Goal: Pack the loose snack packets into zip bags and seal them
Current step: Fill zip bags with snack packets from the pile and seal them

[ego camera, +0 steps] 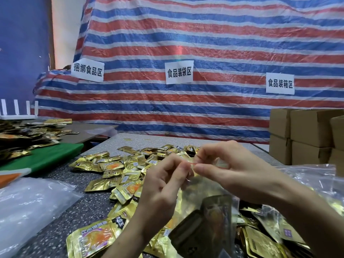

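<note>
Both hands are up at centre, working the zip bag (202,203) together. L hand (163,183) pinches the bag's top edge btw thumb and curled fingers. R hand (229,164) pinches the same edge just beside it, thumb and forefinger tight on the thin red zip strip (192,164). The fingertips of the two hands nearly touch. The bag is clear and hangs below the hands, held up over the near part of the table (87,207). It's got gold packets inside, and a dark packet (214,220) shows through the plastic, tilted. Can't tell if the zip is closed along its length; the hands cover most of it.

Loose packets (119,166) lie in a wide gold heap across the speckled grey table, from mid-table down to the near edge, under and around both forearms. A big packet (95,239) lies flat at bottom L, orange print up.

L side: crumpled clear plastic (31,207) on the near corner, a green board (46,157) behind it, and a 2nd heap (26,135) of packets on a further surface. R side: plastic film (316,179), then stacked cardboard boxes (307,135). Behind it all hangs a red-white-blue striped tarp (204,38) w/ three white paper labels (179,72) in Chinese characters.
</note>
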A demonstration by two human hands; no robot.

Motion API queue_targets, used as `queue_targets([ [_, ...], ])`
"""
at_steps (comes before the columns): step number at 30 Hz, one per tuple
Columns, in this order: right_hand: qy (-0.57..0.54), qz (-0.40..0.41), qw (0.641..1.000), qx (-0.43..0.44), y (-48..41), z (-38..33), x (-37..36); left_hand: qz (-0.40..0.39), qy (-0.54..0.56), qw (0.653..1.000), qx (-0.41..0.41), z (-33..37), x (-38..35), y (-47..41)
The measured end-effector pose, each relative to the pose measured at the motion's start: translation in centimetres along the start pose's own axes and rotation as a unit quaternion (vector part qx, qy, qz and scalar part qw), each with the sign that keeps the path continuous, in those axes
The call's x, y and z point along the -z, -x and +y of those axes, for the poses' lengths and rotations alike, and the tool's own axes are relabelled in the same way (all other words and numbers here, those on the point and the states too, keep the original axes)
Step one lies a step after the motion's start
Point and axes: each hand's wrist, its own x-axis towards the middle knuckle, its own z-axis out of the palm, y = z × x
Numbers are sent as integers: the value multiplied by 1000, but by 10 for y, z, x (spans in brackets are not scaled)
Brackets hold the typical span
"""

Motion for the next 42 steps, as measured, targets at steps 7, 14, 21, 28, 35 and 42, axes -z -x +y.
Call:
queue_targets([
  [7,-39,-24,998,-54,6,18,14,21,17,1000,9,-6,6,-1],
  [14,-56,-43,994,-88,16,38,25,46,39,998,13,-12,19,-6],
  [21,-121,-11,989,-89,35,54,36,62,42,997,14,-14,24,-10],
  [28,-173,15,981,-81,49,68,40,79,58,995,22,-14,29,-12],
  [35,-208,49,975,-59,55,77,33,94,63,993,31,-17,31,-12],
  [42,-203,107,971,-70,59,79,24,86,-4,996,20,-17,32,-10],
])
